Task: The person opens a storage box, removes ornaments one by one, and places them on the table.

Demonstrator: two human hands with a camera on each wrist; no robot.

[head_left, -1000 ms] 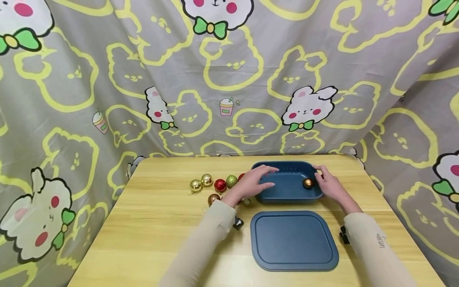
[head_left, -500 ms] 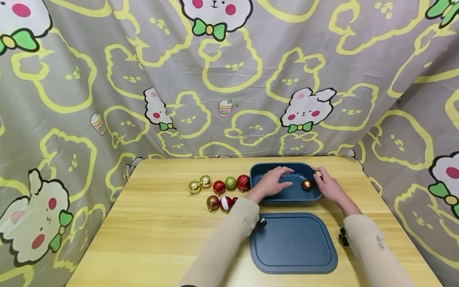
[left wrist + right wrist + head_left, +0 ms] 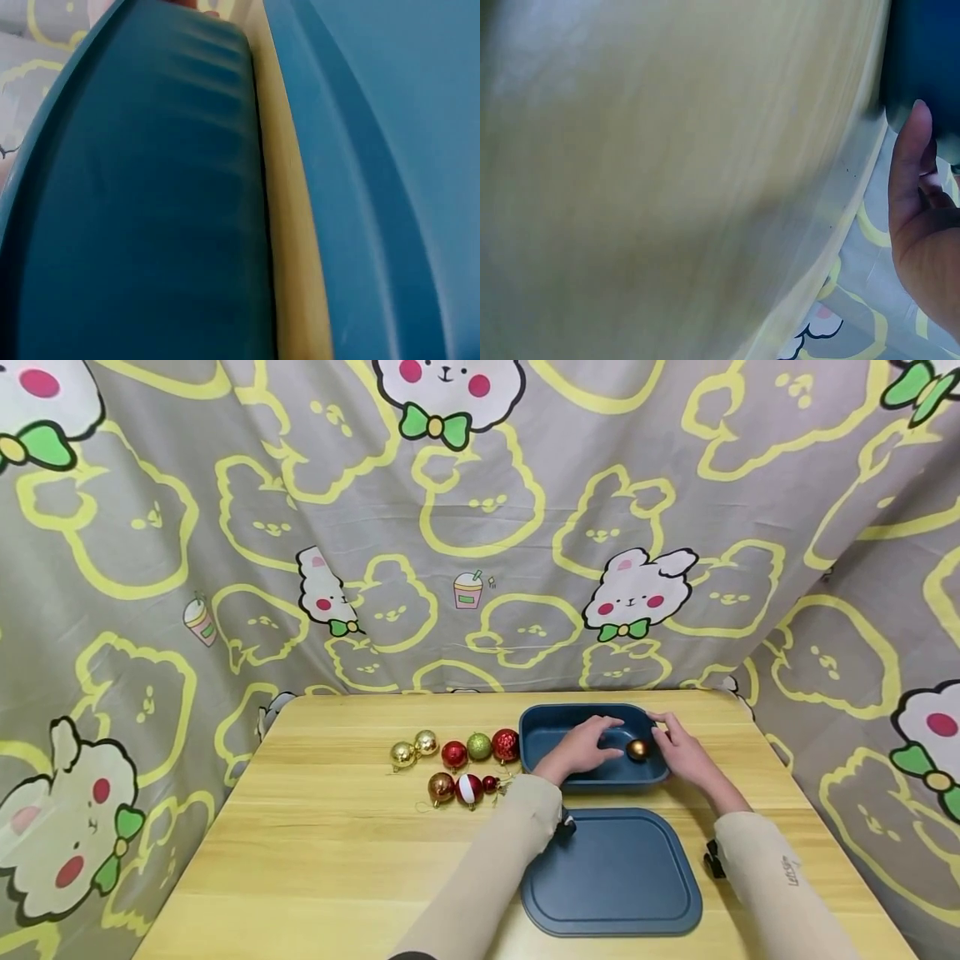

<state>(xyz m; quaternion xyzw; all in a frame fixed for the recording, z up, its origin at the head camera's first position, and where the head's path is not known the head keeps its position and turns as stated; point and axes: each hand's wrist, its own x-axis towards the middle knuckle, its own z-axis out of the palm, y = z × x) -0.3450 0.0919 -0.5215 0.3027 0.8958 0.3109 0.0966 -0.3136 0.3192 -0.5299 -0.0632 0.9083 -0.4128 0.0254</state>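
Note:
My left hand [image 3: 587,748] reaches over the deep blue container [image 3: 540,735], thumb and fingers spread apart. A copper-coloured Christmas ball [image 3: 637,749] lies inside at the right end, just beyond the left fingertips. At that same end my right hand [image 3: 682,756] holds the container's side, its thumb [image 3: 913,139] against the wall in the right wrist view. The flat blue lid [image 3: 611,872] rests on the table in front, with the left sleeve overlapping its left corner. In the left wrist view the container's long wall [image 3: 150,187] stands beside the lid [image 3: 405,112].
Left of the container several Christmas balls lie on the wooden table [image 3: 300,827]: gold balls [image 3: 402,754], red ones [image 3: 506,745], a green one [image 3: 479,746], a brown one [image 3: 441,787] and a red-and-white one [image 3: 469,788]. A patterned curtain [image 3: 487,527] hangs behind.
My left hand has moved right, from the container's left end to near the copper ball, uncovering the balls on the table. My right hand has stayed at the container's right end.

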